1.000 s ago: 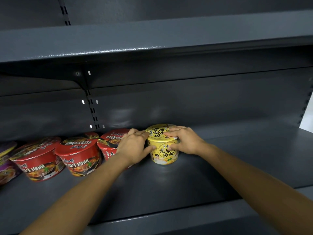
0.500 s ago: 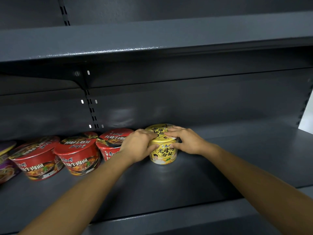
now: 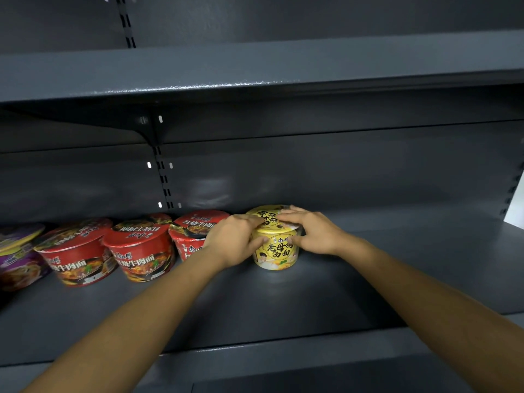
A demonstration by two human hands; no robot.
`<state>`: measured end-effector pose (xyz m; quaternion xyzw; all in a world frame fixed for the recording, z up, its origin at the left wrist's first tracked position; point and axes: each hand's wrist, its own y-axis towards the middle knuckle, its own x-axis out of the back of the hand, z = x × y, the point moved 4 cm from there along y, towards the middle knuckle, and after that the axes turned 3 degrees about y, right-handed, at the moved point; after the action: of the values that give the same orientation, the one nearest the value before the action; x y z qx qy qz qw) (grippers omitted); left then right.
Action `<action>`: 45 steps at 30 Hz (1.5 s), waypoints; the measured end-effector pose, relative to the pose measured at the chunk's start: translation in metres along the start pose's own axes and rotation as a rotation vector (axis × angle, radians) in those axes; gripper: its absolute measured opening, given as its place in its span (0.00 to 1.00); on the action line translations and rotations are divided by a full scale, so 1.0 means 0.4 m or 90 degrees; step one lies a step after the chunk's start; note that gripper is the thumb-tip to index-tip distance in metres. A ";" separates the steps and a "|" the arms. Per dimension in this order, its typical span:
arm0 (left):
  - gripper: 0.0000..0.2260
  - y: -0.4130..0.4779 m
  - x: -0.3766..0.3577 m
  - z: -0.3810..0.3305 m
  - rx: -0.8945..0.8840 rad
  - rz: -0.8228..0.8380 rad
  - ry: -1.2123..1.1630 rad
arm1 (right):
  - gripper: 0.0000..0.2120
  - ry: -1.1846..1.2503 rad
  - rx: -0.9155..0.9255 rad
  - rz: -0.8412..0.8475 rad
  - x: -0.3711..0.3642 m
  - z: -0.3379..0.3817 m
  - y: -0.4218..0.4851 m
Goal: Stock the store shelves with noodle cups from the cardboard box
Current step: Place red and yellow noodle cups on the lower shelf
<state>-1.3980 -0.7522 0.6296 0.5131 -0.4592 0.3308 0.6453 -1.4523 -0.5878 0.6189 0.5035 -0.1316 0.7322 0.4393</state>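
Note:
A yellow noodle cup [image 3: 276,251] stands upright on the dark grey shelf [image 3: 283,302], near its back wall. My left hand [image 3: 234,239] grips the cup's left side, fingers over the lid rim and thumb on the wall. My right hand [image 3: 309,231] holds its right side the same way. To the left stand three red noodle cups in a row: one [image 3: 190,234] partly hidden behind my left hand, one [image 3: 140,248] in the middle, one [image 3: 75,255] further left. The cardboard box is out of view.
A purple noodle cup [image 3: 17,256] sits at the far left edge. Another grey shelf [image 3: 255,69] hangs overhead. The shelf surface right of the yellow cup is bare up to the upright [image 3: 513,191] at the right edge.
The yellow cup has been nudged a little toward the back of the shelf, both hands staying wrapped around it. The red cups have not moved.

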 end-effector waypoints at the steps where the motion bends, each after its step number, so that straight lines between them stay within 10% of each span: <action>1: 0.22 -0.008 0.005 0.001 0.003 -0.005 -0.002 | 0.28 0.011 0.006 -0.010 0.002 0.008 -0.001; 31: 0.17 -0.283 0.057 0.117 0.046 0.027 0.006 | 0.20 -0.171 -0.134 -0.089 -0.034 0.133 -0.008; 45: 0.18 -0.426 0.120 0.230 0.095 -0.002 0.003 | 0.20 -0.079 0.138 -0.071 -0.193 0.501 0.000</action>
<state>-1.2511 -0.8866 0.6181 0.5601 -0.4309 0.3640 0.6067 -1.3194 -0.7543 0.6449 0.5986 -0.0502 0.6842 0.4136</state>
